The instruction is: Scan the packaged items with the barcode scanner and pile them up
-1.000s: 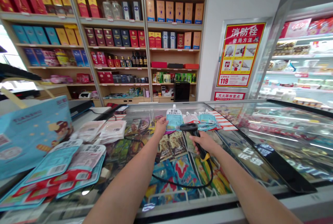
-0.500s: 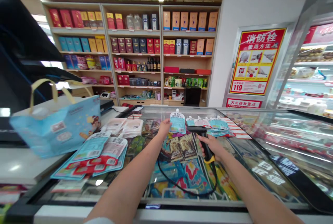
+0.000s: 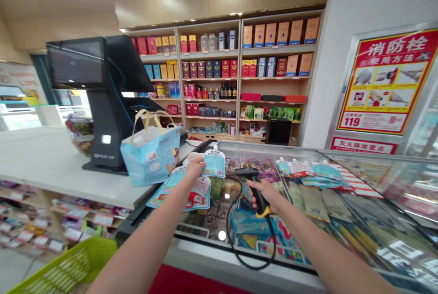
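My left hand (image 3: 195,169) is closed on the edge of a blue-and-white spouted pouch (image 3: 214,165), held upright with its barcode side showing. Wrapped in my right hand (image 3: 265,195) is the handle of a black-and-yellow barcode scanner (image 3: 262,203); its head points left toward the pouch, some way apart from it. The scanner's black cable (image 3: 230,234) loops down over the glass top. Below my left hand lies a pile of similar blue and red pouches (image 3: 176,182), partly covered by my forearm. Farther right, more spouted pouches (image 3: 316,173) lie on the glass.
A glass-topped freezer (image 3: 236,244) with packaged goods inside spans the front. On the white counter (image 3: 106,189) stand a blue carrier bag (image 3: 153,157) and a black checkout terminal (image 3: 116,116). A green basket (image 3: 73,262) is at lower left, with boxed-goods shelves (image 3: 239,54) behind.
My view has swung left, bringing the terminal and green basket into sight. My left hand has carried the pouch leftward, above the left pile. The scanner stays in my right hand.
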Motion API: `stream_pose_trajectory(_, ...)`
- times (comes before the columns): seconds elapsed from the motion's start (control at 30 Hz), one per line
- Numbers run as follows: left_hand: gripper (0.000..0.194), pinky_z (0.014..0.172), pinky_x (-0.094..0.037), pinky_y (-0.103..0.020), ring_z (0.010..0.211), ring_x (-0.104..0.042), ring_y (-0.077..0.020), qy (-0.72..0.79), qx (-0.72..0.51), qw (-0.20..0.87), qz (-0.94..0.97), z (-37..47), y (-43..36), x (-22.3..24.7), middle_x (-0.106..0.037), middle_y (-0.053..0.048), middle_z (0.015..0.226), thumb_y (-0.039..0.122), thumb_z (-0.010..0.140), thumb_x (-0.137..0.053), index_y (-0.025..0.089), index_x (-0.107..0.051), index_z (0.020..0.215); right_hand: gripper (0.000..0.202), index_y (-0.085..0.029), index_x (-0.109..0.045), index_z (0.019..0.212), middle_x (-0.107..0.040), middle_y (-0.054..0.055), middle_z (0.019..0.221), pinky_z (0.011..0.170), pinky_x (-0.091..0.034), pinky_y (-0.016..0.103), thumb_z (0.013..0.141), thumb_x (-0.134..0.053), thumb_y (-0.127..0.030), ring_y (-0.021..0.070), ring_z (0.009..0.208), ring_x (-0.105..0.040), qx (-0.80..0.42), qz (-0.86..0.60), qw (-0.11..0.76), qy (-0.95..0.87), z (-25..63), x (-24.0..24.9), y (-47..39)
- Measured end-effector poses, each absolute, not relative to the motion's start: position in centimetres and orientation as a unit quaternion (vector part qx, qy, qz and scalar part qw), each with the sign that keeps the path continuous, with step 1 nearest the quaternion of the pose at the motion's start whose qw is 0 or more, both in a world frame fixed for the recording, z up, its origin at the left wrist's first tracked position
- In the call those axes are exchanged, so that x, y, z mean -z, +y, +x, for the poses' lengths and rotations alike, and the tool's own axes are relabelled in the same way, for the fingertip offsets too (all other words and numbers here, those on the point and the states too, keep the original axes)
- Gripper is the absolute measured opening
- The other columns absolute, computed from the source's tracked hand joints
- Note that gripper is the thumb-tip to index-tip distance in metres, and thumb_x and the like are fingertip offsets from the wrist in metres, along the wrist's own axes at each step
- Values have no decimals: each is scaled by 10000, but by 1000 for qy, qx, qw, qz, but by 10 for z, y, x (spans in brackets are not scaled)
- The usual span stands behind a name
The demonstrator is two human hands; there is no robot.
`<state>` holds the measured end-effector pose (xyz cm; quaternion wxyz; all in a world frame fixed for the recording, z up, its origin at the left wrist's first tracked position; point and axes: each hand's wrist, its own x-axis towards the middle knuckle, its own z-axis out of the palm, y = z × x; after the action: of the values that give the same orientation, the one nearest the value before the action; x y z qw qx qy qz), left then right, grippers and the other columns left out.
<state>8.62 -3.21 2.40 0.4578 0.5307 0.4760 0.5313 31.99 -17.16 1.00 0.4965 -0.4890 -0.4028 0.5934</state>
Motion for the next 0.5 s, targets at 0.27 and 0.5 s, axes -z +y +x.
stream_pose_trajectory(0.27,37,449,-377,-213,445,-510,-130,588,-491,365,529,-18,-50,-26,-536,34,465,172,624,-597,177,-620,652,246,-189,-461,765,-544,-61,506,356,-432,197,733,-649,-344,77,369,-482,-614,-458,462,-447,255,-14,-156)
stream_pose_trajectory(0.5,95,636,-445,-279,742,-646,-251,694,-351,32,628,-33,-57,-20,-679,-79,735,197,662,-614,182,-653,747,279,-197,-462,818,-549,-71,502,365,-428,193,717,-670,-355,77,368,-485,-626,-452,437,-461,235,-11,-153)
